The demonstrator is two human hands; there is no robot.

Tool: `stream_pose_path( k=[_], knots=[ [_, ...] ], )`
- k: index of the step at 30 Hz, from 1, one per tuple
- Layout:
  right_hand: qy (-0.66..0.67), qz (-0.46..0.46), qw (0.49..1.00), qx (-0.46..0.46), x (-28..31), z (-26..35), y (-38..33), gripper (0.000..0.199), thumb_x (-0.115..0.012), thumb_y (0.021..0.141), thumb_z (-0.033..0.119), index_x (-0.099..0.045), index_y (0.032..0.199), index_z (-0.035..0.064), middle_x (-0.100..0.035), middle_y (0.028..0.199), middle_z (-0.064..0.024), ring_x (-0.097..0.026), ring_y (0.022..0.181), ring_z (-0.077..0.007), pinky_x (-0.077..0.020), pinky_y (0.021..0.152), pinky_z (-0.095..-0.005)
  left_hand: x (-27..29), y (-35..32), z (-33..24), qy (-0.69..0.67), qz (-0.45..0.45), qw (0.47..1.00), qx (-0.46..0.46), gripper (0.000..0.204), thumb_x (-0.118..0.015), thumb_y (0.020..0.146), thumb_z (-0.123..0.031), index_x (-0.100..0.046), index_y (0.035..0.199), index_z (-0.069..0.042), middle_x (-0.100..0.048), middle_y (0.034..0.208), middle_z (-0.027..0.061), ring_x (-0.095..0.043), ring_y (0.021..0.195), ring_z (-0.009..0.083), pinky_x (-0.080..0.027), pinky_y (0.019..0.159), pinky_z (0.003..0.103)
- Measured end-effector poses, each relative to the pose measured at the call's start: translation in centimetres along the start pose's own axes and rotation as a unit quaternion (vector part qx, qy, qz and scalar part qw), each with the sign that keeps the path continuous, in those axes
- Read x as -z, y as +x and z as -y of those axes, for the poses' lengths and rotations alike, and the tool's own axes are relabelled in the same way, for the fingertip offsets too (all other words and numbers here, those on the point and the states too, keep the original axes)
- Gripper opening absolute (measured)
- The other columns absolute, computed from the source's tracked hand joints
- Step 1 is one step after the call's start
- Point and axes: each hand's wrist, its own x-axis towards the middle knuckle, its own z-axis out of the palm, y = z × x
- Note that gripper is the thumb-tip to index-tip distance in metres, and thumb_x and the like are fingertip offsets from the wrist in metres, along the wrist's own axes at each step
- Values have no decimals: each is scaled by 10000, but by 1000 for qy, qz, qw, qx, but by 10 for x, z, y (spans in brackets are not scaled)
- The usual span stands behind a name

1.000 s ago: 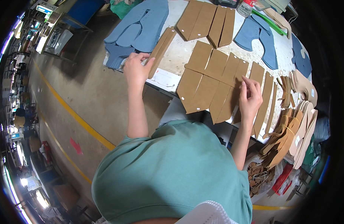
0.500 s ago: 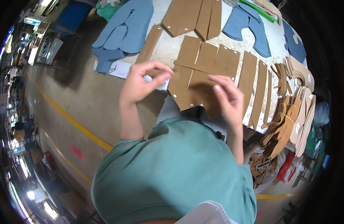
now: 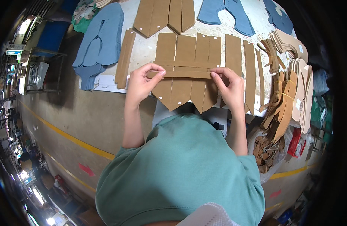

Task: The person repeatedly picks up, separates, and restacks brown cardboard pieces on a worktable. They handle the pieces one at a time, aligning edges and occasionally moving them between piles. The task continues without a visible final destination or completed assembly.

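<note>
A narrow brown strip [image 3: 186, 75] is stretched level between my two hands, its ends pinched between thumbs and fingers. My left hand [image 3: 140, 83] grips its left end and my right hand [image 3: 232, 87] its right end. Beneath the strip lie brown panels with pointed lower ends [image 3: 181, 90], some bearing small white tags, jutting past the table's near edge. Just beyond it, another brown strip [image 3: 181, 64] lies crosswise over the panels. Farther up are upright brown panels [image 3: 186, 47].
Stacked blue cut pieces [image 3: 105, 39] lie at the table's left, with more blue pieces [image 3: 228, 13] at the back. Long brown strips [image 3: 249, 75] lie right of my hands. Tied tan bundles [image 3: 284, 98] overhang the right edge above a plastic bag of brown scraps [image 3: 269, 150].
My hands, empty and blurred before, now hold a brown strip level between them. The view has shifted, so the table's contents appear farther left and higher.
</note>
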Motion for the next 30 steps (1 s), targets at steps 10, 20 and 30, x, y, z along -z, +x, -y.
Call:
stream_pose_path(
  k=[10, 20, 30],
  knots=[
    [-117, -132, 984, 16, 36, -24, 6, 77, -685, 863, 91, -723, 910, 44, -645, 829, -98, -623, 778, -234, -497, 731, -356, 30, 3, -5, 183, -176, 967, -14, 103, -740, 844, -109, -709, 908, -35, -666, 720, 4, -540, 578, 45, -453, 540, 201],
    [-130, -9, 990, 58, 21, -12, 1, 157, -741, 777, 101, -712, 925, 57, -571, 856, -82, -550, 904, -273, -470, 809, -383, 5, 4, -9, 222, 24, 971, -87, 211, -791, 730, -91, -700, 915, -46, -616, 805, 42, -564, 675, 118, -478, 638, 258],
    [4, -5, 1000, 13, 18, -11, 14, 114, -720, 797, 78, -668, 896, 55, -654, 777, -58, -593, 753, -224, -498, 714, -368, 13, 14, -9, 193, -21, 979, -59, 120, -709, 819, -52, -698, 938, -46, -583, 734, 8, -444, 598, 60, -409, 568, 220]
  ],
)
